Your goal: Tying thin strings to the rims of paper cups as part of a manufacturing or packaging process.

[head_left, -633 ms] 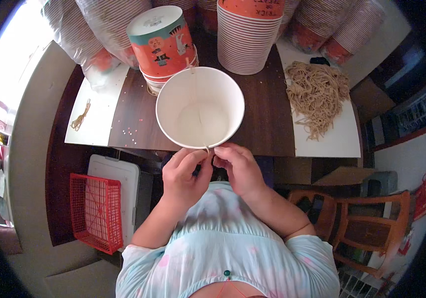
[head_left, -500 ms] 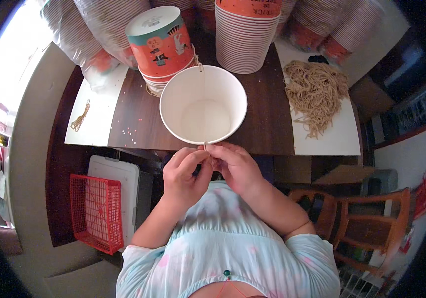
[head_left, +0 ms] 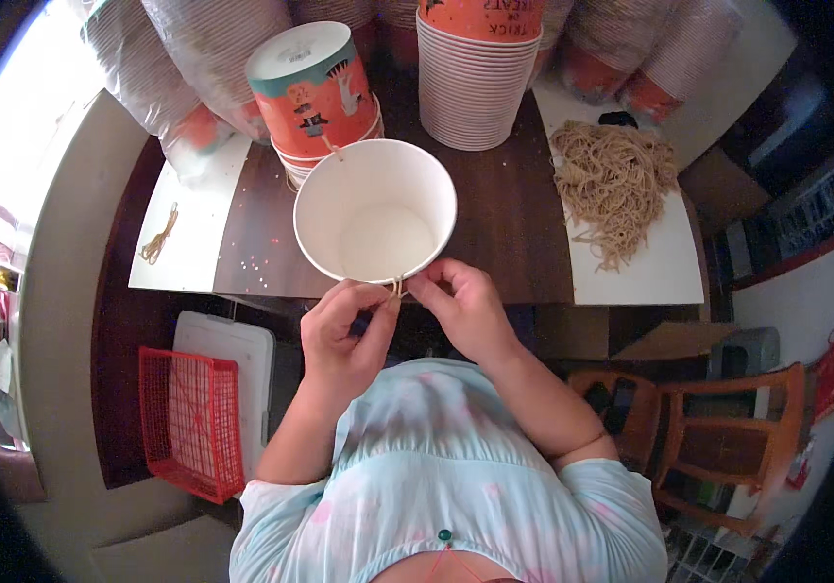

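A paper bucket (head_left: 375,228), white inside, stands tilted with its mouth toward me at the table's near edge. Tan cord (head_left: 397,288) hangs in short strands from its near rim, and another bit of cord shows at the far rim. The thumb and fingers of my left hand (head_left: 344,325) pinch the strands just below the rim. My right hand (head_left: 465,309) is closed close by, thumb and forefinger at the cord's right side against the rim; its fingertips are partly hidden. An orange and teal bucket (head_left: 312,92) stands upside down on others behind.
Nested buckets (head_left: 480,87) rise at the back, with bagged stacks (head_left: 213,58) beside them. A heap of loose cord (head_left: 616,189) lies at the right, a small cord bundle (head_left: 159,235) at the left. Below the table's left side is a red basket (head_left: 188,418); wooden chairs (head_left: 728,437) stand right.
The bucket has shifted slightly left and turned, its far cord moving left. My hands have drawn a little apart, uncovering the cord strands at the near rim.
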